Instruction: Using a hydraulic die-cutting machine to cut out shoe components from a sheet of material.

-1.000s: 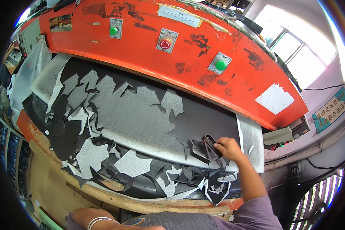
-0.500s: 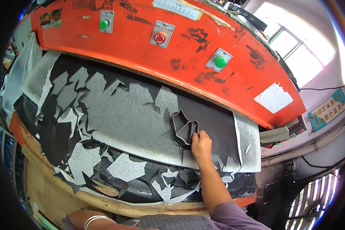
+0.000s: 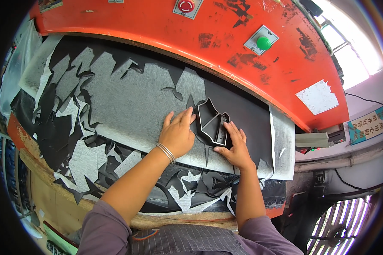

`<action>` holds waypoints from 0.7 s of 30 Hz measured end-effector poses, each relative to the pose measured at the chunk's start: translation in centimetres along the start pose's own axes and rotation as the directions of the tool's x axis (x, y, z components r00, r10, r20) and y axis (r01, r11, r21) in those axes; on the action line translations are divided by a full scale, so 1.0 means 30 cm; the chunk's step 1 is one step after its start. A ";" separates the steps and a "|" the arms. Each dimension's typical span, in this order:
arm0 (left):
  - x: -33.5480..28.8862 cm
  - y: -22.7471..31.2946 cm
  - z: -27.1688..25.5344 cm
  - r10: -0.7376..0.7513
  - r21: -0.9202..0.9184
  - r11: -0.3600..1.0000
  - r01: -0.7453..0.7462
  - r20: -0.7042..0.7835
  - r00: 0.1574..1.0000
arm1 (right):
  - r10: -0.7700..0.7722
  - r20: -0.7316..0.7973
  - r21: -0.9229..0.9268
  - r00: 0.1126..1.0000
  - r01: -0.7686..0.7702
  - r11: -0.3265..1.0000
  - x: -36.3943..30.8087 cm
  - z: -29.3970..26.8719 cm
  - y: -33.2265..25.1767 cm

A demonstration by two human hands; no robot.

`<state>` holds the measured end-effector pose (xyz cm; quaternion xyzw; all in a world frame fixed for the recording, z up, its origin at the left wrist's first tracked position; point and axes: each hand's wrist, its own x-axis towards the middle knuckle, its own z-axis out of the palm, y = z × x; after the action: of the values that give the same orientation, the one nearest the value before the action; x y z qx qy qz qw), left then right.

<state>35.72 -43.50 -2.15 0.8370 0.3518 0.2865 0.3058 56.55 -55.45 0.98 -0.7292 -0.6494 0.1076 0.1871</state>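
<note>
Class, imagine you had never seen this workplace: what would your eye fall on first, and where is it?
Probably the broad orange-red machine beam across the top, with a round green button right of centre. Next, the metal-edged cutting die right of the middle, with the right hand at its right edge and the left hand close by its left. Jagged grey-and-black scraps crowd the lower left.

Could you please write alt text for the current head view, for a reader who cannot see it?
A person's right hand touches a metal frame on a dark sheet, with the left hand just left of it. Cut scraps lie nearer the person; an orange machine stands behind.
</note>
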 end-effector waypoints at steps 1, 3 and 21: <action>0.004 0.006 0.001 0.010 0.007 1.000 -0.010 0.035 0.999 | -0.017 -0.024 0.006 1.000 0.017 1.000 0.000 0.002 0.007; 0.014 -0.004 -0.003 0.016 -0.011 1.000 -0.016 0.037 0.999 | -0.054 -0.072 0.019 0.996 0.056 0.998 0.004 0.004 0.016; 0.024 -0.019 -0.040 0.050 -0.062 0.997 -0.047 0.049 0.998 | -0.159 -0.124 -0.041 0.979 0.155 0.987 0.019 0.023 0.027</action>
<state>35.08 -42.26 -1.58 0.8427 0.3146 0.2831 0.3328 57.07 -54.85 0.07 -0.6837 -0.6934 0.0356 0.2245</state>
